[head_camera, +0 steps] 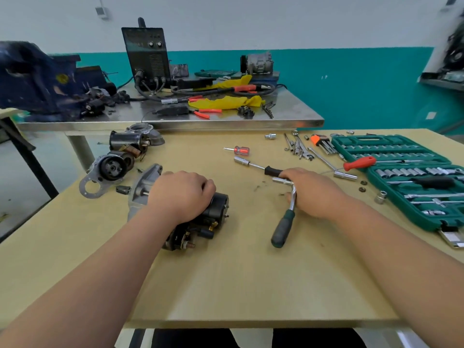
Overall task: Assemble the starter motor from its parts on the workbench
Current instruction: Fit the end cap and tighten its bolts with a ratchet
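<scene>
Both hands are low over the worktop (pixel 226 285) in the head view. The left hand (pixel 180 194) is curled over the starter motor (pixel 217 209), its fingers wrapped round the black body. It pins the motor on its side on the worktop's left half, the aluminium nose housing (pixel 144 187) pointing away to the left and the terminal studs towards the person. The right hand (pixel 312 192) lies over the bend of the green-handled ratchet wrench (pixel 283 228), thumb beside the steel shank. Its fingertips reach the black-handled nut driver (pixel 272 171). I cannot tell whether it has closed round either tool, because the palm hides the contact.

The motor looks largely put together, so the step in hand is probably fastening, likely the end-cap bolts or nuts. The next move calls for lifting the chosen tool and seating its socket squarely on a fastener while the left hand stops the round body rolling. Two loose nuts (pixel 363 182) lie near the green socket set case (pixel 391 156) and may belong to the motor.
</scene>
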Demonstrator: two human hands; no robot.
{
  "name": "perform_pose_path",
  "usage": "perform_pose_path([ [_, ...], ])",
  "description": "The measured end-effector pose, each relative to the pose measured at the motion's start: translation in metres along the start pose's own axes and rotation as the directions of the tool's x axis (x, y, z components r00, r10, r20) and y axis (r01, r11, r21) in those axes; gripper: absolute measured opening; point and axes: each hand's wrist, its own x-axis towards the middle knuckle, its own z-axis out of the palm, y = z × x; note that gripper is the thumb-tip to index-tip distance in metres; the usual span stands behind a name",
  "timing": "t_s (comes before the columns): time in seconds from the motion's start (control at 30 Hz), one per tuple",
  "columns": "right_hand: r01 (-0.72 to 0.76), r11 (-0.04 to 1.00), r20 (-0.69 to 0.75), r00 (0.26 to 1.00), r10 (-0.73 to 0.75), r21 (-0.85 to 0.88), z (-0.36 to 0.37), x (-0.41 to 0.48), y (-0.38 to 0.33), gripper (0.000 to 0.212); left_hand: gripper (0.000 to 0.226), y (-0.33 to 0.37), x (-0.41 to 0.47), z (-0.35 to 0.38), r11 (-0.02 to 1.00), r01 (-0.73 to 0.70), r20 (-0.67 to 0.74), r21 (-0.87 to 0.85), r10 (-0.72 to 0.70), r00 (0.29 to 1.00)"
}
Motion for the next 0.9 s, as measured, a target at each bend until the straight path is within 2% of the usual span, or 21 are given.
perform_pose_path([
  [0.07, -0.056, 0.998, 0.027, 0.998, 0.056, 0.01, 0.0, 0.0, 0.01, 0.069, 0.048, 0.005, 0.002, 0.002, 0.996, -0.086, 0.011, -0.014, 0.086, 0.996],
  [0.13, -0.09, 0.996, -0.005, 0.996, 0.09, 0.011, -0.001, 0.002, 0.019, 0.073, 0.054, 0.01, 0.003, 0.002, 0.982, -0.184, 0.027, -0.038, 0.185, 0.982],
  [0.23, -0.12, 0.993, -0.028, 0.992, 0.12, -0.012, 0.0, 0.005, 0.029, 0.074, 0.07, 0.024, 0.005, -0.007, 0.902, -0.39, 0.019, -0.184, 0.4, 0.916],
  [0.27, -0.12, 0.993, -0.029, 0.992, 0.119, -0.02, 0.001, 0.007, 0.032, 0.073, 0.067, 0.029, 0.005, -0.011, 0.851, -0.463, -0.006, -0.248, 0.477, 0.879],
  [0.33, -0.116, 0.992, -0.032, 0.993, 0.114, -0.044, 0.003, 0.008, 0.039, 0.072, 0.051, 0.026, 0.007, -0.015, 0.793, -0.556, -0.088, -0.251, 0.553, 0.829],
  [0.37, -0.119, 0.991, -0.034, 0.992, 0.118, -0.056, 0.005, 0.009, 0.044, 0.071, 0.043, 0.02, 0.008, -0.014, 0.815, -0.534, -0.128, -0.224, 0.519, 0.845],
  [0.4, -0.128, 0.99, -0.035, 0.991, 0.126, -0.062, 0.006, 0.009, 0.049, 0.071, 0.036, 0.011, 0.009, -0.013, 0.867, -0.443, -0.156, -0.228, 0.416, 0.896],
  [0.47, -0.157, 0.987, -0.032, 0.987, 0.156, -0.023, 0.009, 0.009, 0.058, 0.071, 0.027, -0.003, 0.004, -0.008, 0.935, -0.166, -0.174, -0.313, 0.115, 0.978],
  [0.5, -0.169, 0.985, -0.031, 0.985, 0.169, 0.022, 0.01, 0.009, 0.059, 0.071, 0.028, -0.006, 0.002, -0.005, 0.932, -0.04, -0.136, -0.361, -0.011, 0.991],
  [0.57, -0.174, 0.976, -0.053, 0.982, 0.181, 0.129, 0.009, 0.009, 0.057, 0.071, 0.032, -0.001, -0.001, -0.001, 0.918, 0.146, -0.038, -0.369, -0.172, 0.984],
  [0.63, -0.131, 0.966, -0.128, 0.978, 0.162, 0.221, 0.006, 0.009, 0.047, 0.071, 0.035, 0.016, -0.001, -0.005, 0.944, 0.164, -0.114, -0.287, -0.204, 0.972],
  [0.7, -0.056, 0.958, -0.213, 0.97, 0.12, 0.282, -0.001, 0.005, 0.034, 0.072, 0.04, 0.044, 0.005, -0.01, 0.951, 0.073, -0.155, -0.301, -0.124, 0.98],
  [0.73, -0.014, 0.952, -0.243, 0.966, 0.092, 0.305, -0.005, 0.002, 0.027, 0.071, 0.045, 0.063, 0.009, -0.011, 0.93, 0.037, -0.098, -0.365, -0.077, 0.992],
  [0.8, 0.09, 0.929, -0.27, 0.963, 0.011, 0.359, -0.009, -0.006, 0.014, 0.063, 0.053, 0.102, 0.024, -0.01, 0.867, 0.058, 0.1, -0.495, -0.009, 0.995],
  [0.87, 0.164, 0.89, -0.261, 0.964, -0.053, 0.424, -0.011, -0.016, 0.009, 0.058, 0.05, 0.131, 0.04, -0.009, 0.796, 0.149, 0.243, -0.586, -0.003, 0.97],
  [0.9, 0.167, 0.876, -0.251, 0.966, -0.055, 0.452, -0.011, -0.02, 0.009, 0.058, 0.044, 0.139, 0.048, -0.009, 0.727, 0.224, 0.292, -0.649, -0.035, 0.956],
])
